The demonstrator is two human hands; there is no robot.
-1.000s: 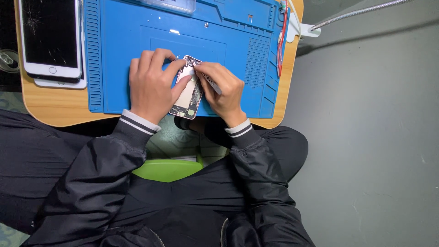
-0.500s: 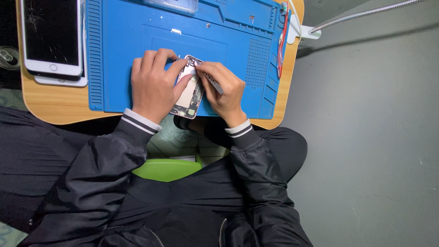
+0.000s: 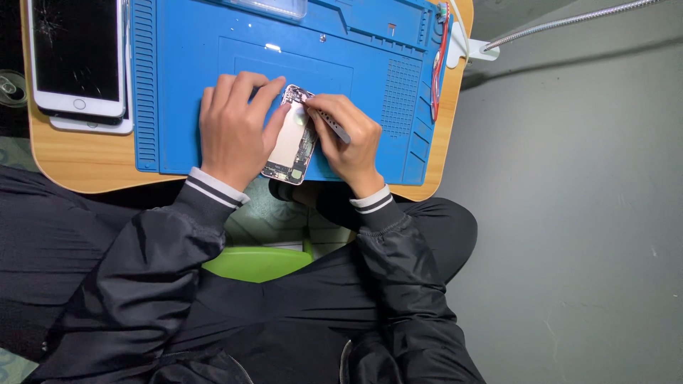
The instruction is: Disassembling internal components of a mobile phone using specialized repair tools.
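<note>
a person is working on an opened phone body [image 3: 290,142] at the near edge of a blue repair mat [image 3: 178,107].

nearest the camera, black jacket sleeves are leading up to both hands. the left hand [image 3: 231,131] is pressing flat on the phone body, fingers curled over its far end, pinning it to the mat. the right hand [image 3: 348,139] is pinching a slim metal tool [image 3: 329,122] in a narrow grip, its tip meeting the phone's upper corner. doing this well seems to call for a low tool angle and steady downward pressure from the holding hand. farther off, a white phone with a cracked screen [image 3: 77,57] is lying at the far left corner of the wooden tabletop [image 3: 78,167].
</note>
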